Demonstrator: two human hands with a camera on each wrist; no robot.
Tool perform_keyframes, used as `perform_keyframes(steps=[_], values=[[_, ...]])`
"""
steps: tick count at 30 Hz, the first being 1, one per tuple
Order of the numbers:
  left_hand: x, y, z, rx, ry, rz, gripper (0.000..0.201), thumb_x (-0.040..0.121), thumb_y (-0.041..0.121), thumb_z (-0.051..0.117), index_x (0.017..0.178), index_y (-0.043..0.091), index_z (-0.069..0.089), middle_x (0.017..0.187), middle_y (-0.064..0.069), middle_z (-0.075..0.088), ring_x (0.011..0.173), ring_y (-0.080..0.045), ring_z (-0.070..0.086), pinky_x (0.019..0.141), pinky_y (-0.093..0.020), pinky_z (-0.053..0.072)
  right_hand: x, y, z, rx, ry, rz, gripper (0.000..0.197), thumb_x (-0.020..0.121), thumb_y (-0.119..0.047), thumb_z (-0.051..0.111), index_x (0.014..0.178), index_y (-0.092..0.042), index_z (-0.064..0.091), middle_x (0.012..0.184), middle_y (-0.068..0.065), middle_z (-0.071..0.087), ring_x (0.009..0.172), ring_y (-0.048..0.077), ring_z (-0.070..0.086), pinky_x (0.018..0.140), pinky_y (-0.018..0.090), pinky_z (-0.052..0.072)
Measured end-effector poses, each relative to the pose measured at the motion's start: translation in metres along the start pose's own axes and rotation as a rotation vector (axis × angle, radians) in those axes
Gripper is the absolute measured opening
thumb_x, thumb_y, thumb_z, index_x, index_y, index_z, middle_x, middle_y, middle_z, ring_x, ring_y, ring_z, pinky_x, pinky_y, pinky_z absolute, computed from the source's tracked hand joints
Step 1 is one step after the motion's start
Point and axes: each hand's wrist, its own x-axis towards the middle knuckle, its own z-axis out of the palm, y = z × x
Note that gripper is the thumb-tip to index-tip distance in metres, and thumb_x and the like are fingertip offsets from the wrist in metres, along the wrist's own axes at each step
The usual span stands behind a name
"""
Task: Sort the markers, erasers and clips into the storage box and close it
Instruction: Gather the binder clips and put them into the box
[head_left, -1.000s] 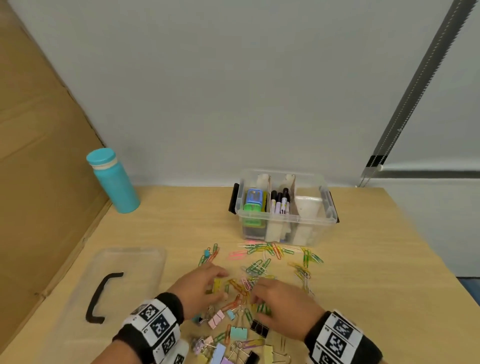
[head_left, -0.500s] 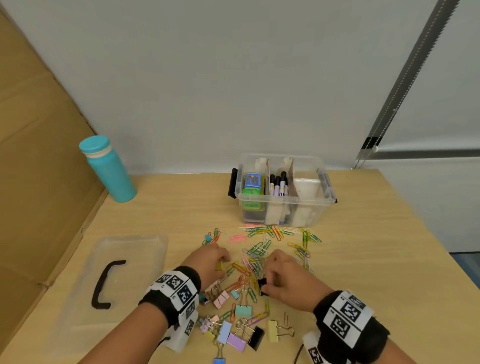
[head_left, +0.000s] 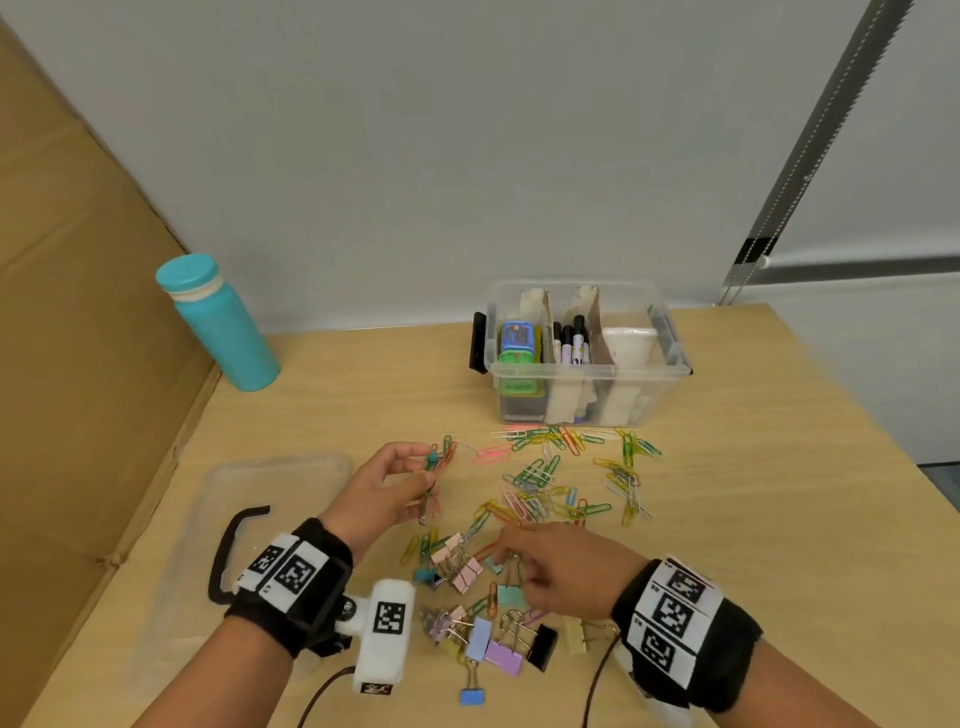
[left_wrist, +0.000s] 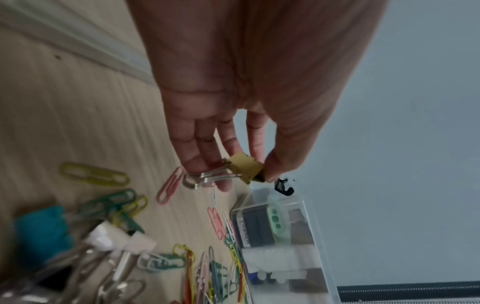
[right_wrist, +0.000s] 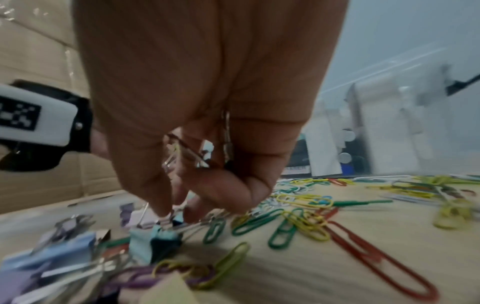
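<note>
Head view: two hands (head_left: 382, 493) (head_left: 563, 574) among clips (head_left: 550, 483).

Even, soft light fills the head view, with only faint shadows under the clear plastic storage box (head_left: 587, 384) on the pale wooden table (head_left: 727, 519). Straight lines bow toward its edges, as a wide lens gives. Both wrist views are heavily blurred: the right hand (right_wrist: 207, 123) and the left hand (left_wrist: 246, 92) loom large and soft. The coloured wire paper clips (right_wrist: 298, 224) smear toward the frame borders, and the near binder clips are out of focus.
</note>
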Motion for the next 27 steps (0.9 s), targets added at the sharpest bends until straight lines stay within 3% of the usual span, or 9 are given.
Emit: perform_keyframes(steps=[3,5,8,11,13,16,20,25,27], values=[[-0.002,-0.006,-0.004,0.057,-0.003,-0.023,0.016,0.093,0.014,0.054,0.107,0.019,0.061,0.094,-0.004,0.060,0.077,-0.014,0.060,0.068,-0.027,0.048,0.005,-0.005,0.005,-0.066,-0.030,-0.018,0.029,0.087,-0.021,0.054,0.116,-0.030,0.053,0.097,-0.006,0.051,0.076,0.012,0.049,0.071,0.031,0.048],[-0.003,-0.010,-0.005,0.143,-0.010,-0.016,0.018,0.095,0.012,0.048,0.102,0.020,0.062,0.091,-0.002,0.063,0.075,-0.013,0.052,0.064,-0.025,0.042,0.008,-0.006,0.005,-0.063,-0.008,-0.018,0.025,0.088,-0.021,0.054,0.112,-0.027,0.056,0.093,-0.008,0.047,0.077,0.012,0.048,0.072,0.030,0.046],[-0.010,-0.018,0.002,0.373,-0.126,0.051,0.028,0.097,0.005,0.038,0.093,0.020,0.061,0.083,0.004,0.059,0.060,-0.005,0.045,0.055,-0.016,0.037,0.009,-0.007,0.006,-0.080,0.006,-0.017,0.019,0.090,-0.025,0.053,0.109,-0.025,0.059,0.086,-0.013,0.039,0.076,0.011,0.046,0.070,0.026,0.042],[-0.018,-0.028,0.015,0.765,-0.215,0.222,0.017,0.094,0.013,0.047,0.089,0.026,0.057,0.091,0.009,0.054,0.079,0.001,0.052,0.070,-0.009,0.040,0.007,-0.008,0.009,-0.068,-0.027,-0.014,0.021,0.089,-0.036,0.058,0.108,-0.027,0.059,0.089,-0.012,0.041,0.079,0.012,0.048,0.073,0.032,0.046],[-0.022,-0.031,0.021,0.982,-0.233,0.301,0.009,0.089,0.026,0.057,0.099,0.026,0.057,0.099,0.009,0.051,0.092,-0.005,0.053,0.081,-0.019,0.044,0.006,-0.009,0.011,-0.068,-0.053,0.002,0.025,0.086,-0.038,0.062,0.108,-0.027,0.058,0.097,-0.007,0.046,0.085,0.014,0.051,0.075,0.034,0.047],[-0.021,-0.031,0.026,1.165,-0.281,0.287,0.027,0.086,0.032,0.062,0.111,0.026,0.055,0.108,0.008,0.048,0.100,-0.010,0.054,0.087,-0.030,0.047,0.006,-0.011,0.012,-0.043,-0.048,0.018,0.025,0.086,-0.033,0.064,0.108,-0.023,0.057,0.098,-0.006,0.044,0.087,0.017,0.052,0.076,0.034,0.046],[-0.020,-0.030,0.030,1.240,-0.304,0.278,0.025,0.087,0.029,0.061,0.111,0.026,0.055,0.113,0.006,0.049,0.100,-0.015,0.055,0.087,-0.033,0.047,0.004,-0.010,0.010,0.051,-0.035,0.046,0.024,0.083,-0.031,0.065,0.105,-0.023,0.058,0.099,-0.006,0.039,0.092,0.020,0.055,0.080,0.033,0.046],[-0.020,-0.033,0.029,1.208,-0.297,0.293,0.023,0.086,0.029,0.060,0.107,0.025,0.053,0.109,0.008,0.048,0.097,-0.013,0.055,0.085,-0.033,0.048,-0.009,-0.002,-0.013,0.412,0.151,0.100,0.016,0.080,-0.029,0.071,0.093,-0.024,0.062,0.101,-0.007,0.045,0.089,0.006,0.051,0.079,0.017,0.041],[-0.021,-0.035,0.029,1.208,-0.289,0.313,0.019,0.087,0.028,0.059,0.105,0.025,0.053,0.105,0.010,0.048,0.093,-0.011,0.054,0.081,-0.028,0.047,-0.013,0.001,-0.023,0.618,0.202,0.114,0.012,0.084,-0.022,0.068,0.091,-0.017,0.060,0.109,0.000,0.056,0.068,0.006,0.057,0.068,0.022,0.048]])
